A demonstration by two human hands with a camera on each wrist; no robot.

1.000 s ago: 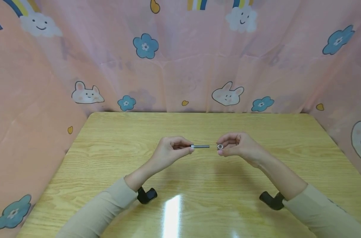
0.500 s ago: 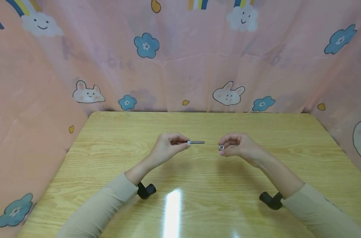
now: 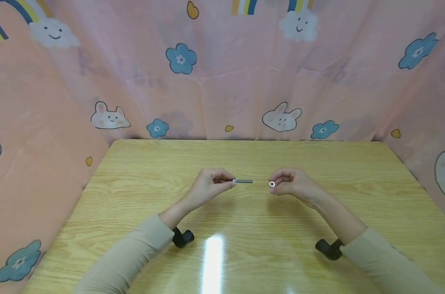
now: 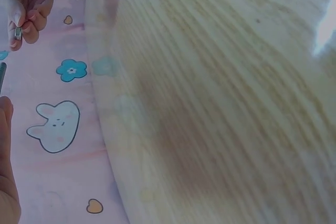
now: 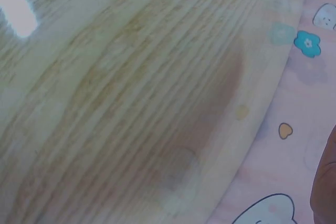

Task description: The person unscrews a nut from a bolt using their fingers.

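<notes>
My left hand [image 3: 209, 184] pinches a metal bolt [image 3: 243, 181] by its head end, between thumb and fingers. The bolt lies level, its shaft pointing right. Across a short gap, my right hand [image 3: 295, 187] pinches a small metal nut [image 3: 271, 184] with its hole facing toward me. Bolt and nut are apart, both held above the table. In the left wrist view the nut [image 4: 18, 33] shows edge-on between the right hand's fingertips, and only the bolt's tip [image 4: 2, 74] shows at the left border. The right wrist view catches just part of the right hand [image 5: 324, 187].
A wood-grain table [image 3: 222, 220] lies under both hands, with a bright glare strip near its front. A pink patterned curtain [image 3: 222, 90] stands behind and at the sides. Black wrist-camera mounts [image 3: 183, 238] stick out from both sleeves.
My left hand has drawn back slightly left with the bolt, widening the gap. In my right hand the nut has turned, so its hole now faces me more squarely.
</notes>
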